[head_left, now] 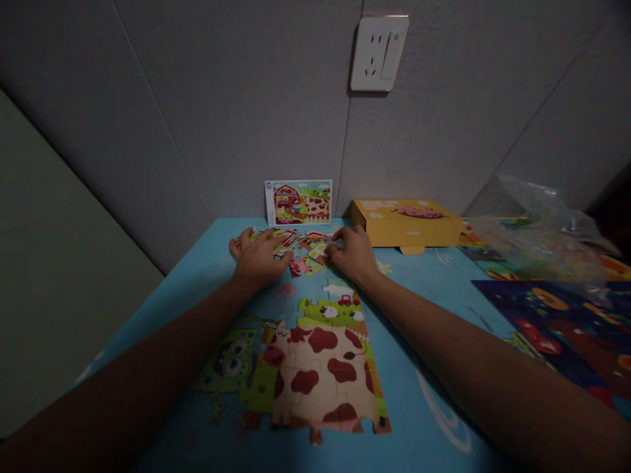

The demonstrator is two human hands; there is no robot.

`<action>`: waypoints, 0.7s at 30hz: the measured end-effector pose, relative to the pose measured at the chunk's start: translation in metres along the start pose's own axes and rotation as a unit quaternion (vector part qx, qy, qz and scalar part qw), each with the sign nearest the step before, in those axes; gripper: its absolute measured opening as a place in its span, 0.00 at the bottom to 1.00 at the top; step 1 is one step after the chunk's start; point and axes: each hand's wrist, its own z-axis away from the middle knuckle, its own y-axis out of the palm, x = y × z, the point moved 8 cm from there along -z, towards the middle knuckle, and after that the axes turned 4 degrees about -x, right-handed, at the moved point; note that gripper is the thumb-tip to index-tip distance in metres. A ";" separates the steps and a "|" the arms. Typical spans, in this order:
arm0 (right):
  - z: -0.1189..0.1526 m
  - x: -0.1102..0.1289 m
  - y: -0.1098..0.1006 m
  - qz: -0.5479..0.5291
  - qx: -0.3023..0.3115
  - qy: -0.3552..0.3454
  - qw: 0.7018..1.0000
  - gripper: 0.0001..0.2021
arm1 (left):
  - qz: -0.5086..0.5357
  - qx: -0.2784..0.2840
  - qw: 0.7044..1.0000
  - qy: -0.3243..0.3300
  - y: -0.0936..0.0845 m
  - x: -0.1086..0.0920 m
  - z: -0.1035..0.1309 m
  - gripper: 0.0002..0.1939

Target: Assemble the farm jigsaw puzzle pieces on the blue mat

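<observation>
Loose puzzle pieces (300, 265) lie heaped at the far side of the blue table. My left hand (259, 258) rests over the left of this heap, palm down, fingers spread and holding nothing. At the heap's right side my right hand (353, 255) has its thumb and fingers pinched on a puzzle piece (318, 253), partly hidden by the fingertips. Nearer to me, between my forearms, lies a joined part of the puzzle (328, 374), with a brown-spotted cow, sheep and a red tractor. Behind the heap a farm picture card (298, 202) leans upright against the wall.
A yellow puzzle box (411, 223) lies by the wall, right of my right hand. Farther right, crumpled clear plastic (537, 230) covers part of a colourful puzzle, beside a dark blue picture (566, 335). A wall socket (379, 52) sits above the blue tablecloth (162, 328).
</observation>
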 end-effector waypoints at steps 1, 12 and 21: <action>0.000 0.002 -0.001 -0.013 -0.004 -0.011 1.000 0.11 | -0.002 0.006 1.000 0.008 0.001 -0.001 0.000 0.23; 0.004 0.027 -0.008 -0.132 -0.038 -0.142 0.980 0.05 | -0.009 0.006 0.999 -0.035 -0.006 -0.003 -0.005 0.21; 0.005 0.031 -0.011 -0.143 -0.033 -0.158 0.976 0.05 | -0.045 0.001 0.997 -0.059 -0.001 0.008 -0.003 0.26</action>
